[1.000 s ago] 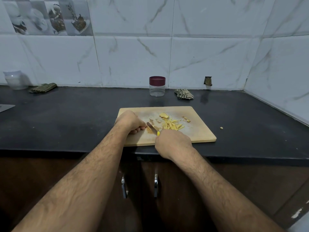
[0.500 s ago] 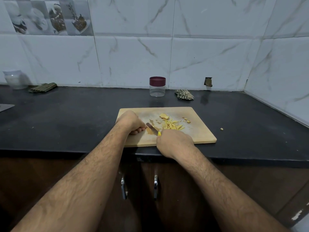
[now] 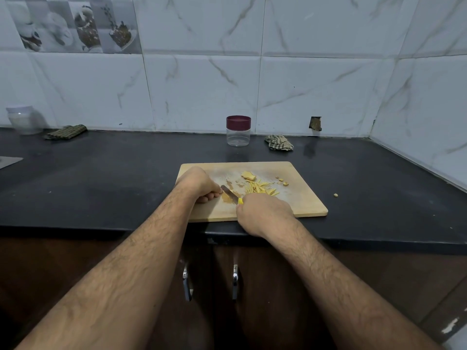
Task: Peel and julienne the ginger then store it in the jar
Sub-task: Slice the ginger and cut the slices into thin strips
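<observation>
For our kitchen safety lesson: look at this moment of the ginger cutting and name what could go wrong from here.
1. The left hand has its fingertips right beside the knife blade, so a slip could cut them.
2. The cutting board lies at the counter edge and might shift under pressure.
3. The jar is lidded; one ginger bit already lies off the board.

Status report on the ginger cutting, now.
Right hand grips knife, left hand pins ginger slice on cutting board. Julienned strips piled beside blade. Jar lidded, empty. Nothing blocking.
</observation>
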`<state>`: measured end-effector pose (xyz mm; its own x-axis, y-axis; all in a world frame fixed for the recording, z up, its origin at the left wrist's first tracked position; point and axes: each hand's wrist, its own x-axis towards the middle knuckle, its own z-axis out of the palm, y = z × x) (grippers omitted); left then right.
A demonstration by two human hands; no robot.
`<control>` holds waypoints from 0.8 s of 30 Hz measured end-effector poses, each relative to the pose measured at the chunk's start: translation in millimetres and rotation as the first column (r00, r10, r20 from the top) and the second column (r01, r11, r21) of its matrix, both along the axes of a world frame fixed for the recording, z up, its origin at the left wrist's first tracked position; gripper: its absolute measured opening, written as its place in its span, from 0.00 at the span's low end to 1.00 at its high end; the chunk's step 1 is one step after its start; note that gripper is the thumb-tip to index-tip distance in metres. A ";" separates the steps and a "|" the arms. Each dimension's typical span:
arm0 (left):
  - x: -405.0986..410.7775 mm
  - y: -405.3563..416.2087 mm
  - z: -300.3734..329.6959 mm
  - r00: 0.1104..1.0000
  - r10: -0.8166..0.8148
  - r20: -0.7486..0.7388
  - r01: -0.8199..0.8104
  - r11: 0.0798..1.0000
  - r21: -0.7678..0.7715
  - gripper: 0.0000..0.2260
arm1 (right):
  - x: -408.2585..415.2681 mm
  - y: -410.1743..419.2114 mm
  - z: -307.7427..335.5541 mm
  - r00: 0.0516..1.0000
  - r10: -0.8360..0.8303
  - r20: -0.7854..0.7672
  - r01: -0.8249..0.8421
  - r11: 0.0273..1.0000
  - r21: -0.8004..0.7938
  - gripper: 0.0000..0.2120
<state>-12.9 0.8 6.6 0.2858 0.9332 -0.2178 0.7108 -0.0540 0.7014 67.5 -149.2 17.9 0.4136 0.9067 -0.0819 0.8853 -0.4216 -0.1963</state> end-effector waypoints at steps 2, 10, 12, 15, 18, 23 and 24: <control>-0.5 -0.4 0.3 1.000 -0.002 0.003 0.002 1.000 0.002 0.11 | 0.0 1.2 1.8 1.000 0.005 0.009 -0.005 1.000 -0.008 0.15; 0.1 -0.5 -1.1 1.000 0.003 0.005 -0.003 1.000 0.001 0.12 | -1.3 1.0 0.3 0.998 0.029 0.064 -0.025 0.998 -0.063 0.13; 0.2 -0.8 -1.2 1.000 0.006 0.007 -0.006 1.000 0.001 0.12 | -1.7 0.2 -1.9 0.996 0.032 0.082 -0.027 0.997 -0.066 0.13; 0.2 -0.6 -1.1 1.000 0.008 0.011 -0.008 1.000 0.003 0.11 | -1.8 -2.0 -2.8 0.994 0.039 0.102 -0.032 0.997 -0.071 0.14; 0.2 -0.6 -1.8 1.000 0.008 0.012 -0.008 1.000 0.007 0.11 | -1.4 -7.1 -2.8 0.993 0.048 0.104 -0.041 0.997 -0.069 0.13; 0.5 -0.7 -2.6 1.000 0.009 0.008 -0.009 1.000 0.013 0.12 | -3.7 -15.8 -3.1 0.993 0.049 0.109 -0.041 0.996 -0.080 0.12; 0.4 -1.3 -2.4 1.000 0.008 0.010 -0.009 1.000 0.012 0.12 | -4.2 -17.6 -3.1 0.993 0.048 0.108 -0.039 0.996 -0.081 0.12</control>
<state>-12.5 -0.6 4.2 0.2800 0.9381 -0.2037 0.7043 -0.0565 0.7077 63.2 -166.8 14.8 0.3845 0.9166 -0.1095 0.9175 -0.3925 -0.0647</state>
